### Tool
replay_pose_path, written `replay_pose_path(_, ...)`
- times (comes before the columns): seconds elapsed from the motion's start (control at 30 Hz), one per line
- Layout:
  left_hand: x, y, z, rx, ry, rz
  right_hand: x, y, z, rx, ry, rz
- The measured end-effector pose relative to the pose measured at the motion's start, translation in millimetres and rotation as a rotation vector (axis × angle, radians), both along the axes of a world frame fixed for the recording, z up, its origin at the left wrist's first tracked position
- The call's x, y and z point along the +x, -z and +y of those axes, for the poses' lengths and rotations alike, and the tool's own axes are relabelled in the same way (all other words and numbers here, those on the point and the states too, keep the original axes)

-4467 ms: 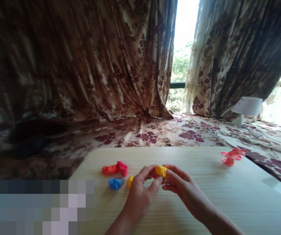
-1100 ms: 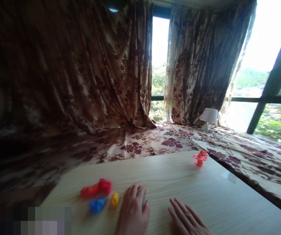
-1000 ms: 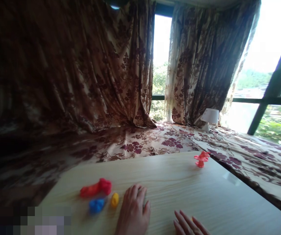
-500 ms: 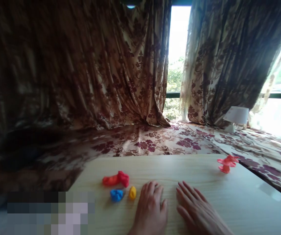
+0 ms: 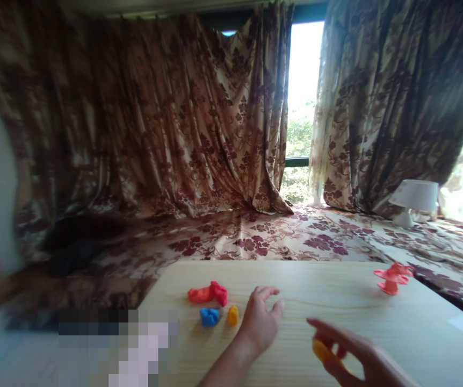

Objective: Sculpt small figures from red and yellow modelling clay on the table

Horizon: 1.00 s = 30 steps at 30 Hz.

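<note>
My left hand (image 5: 261,317) is raised a little over the pale wooden table (image 5: 288,371), fingers and thumb apart, with nothing seen in it. A small yellow lump of modelling clay (image 5: 233,316) lies to its left, and beside that a crumpled blue lump (image 5: 209,317). Behind them rests a long red and orange-red clay piece (image 5: 209,293). At the lower right, my right hand (image 5: 356,352) is tilted with a strip of yellow clay (image 5: 322,351) between thumb and fingers; the fingers partly hide it.
A coral clay figure (image 5: 392,278) with flat tiers stands near the table's far right corner. Beyond the table spreads a flowered cloth (image 5: 255,244). A white lamp (image 5: 414,194) stands at the right, before patterned curtains (image 5: 231,134) and a window.
Both hands were lying flat on the table and have lifted. My right hand has turned, showing yellow clay in its grip. The view has shifted left and slightly up.
</note>
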<state>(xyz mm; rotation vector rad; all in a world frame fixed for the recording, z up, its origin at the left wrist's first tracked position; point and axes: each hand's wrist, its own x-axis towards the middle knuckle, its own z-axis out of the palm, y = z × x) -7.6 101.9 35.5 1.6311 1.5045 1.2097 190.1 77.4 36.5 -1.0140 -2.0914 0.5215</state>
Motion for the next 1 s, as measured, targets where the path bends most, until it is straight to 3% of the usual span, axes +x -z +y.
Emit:
replay_pose_path(0.1,-9,-13.2,4,-0.088,0.004,-0.265,-32,-24.1,22,-0.179,-0.027,0.353)
replay_pose_path(0.17,-14,-13.7,3,-0.089,0.056,-0.388,-47,-30.7,34,-0.273,-0.096,0.504)
replay_pose_path(0.3,-15,-2.9,-7,-0.104,0.150,-0.463,-61,-21.1,47,-0.359,-0.138,0.699)
replay_pose_path(0.4,-8,1.8,-12,-0.093,0.189,-0.379,-60,-8.9,47,-0.381,-0.118,0.743)
replay_pose_path(0.6,3,4.2,-14,-0.099,0.149,-0.175,-54,-4.1,41,-0.233,-0.129,0.551)
replay_pose_path(0.77,3,16.7,-16,0.076,0.089,0.001,-45,-9.3,35,-0.124,-0.078,0.293)
replay_pose_path(1.0,9,26.0,-18,0.086,0.100,0.117,-40,-21.0,30,0.006,-0.146,0.016)
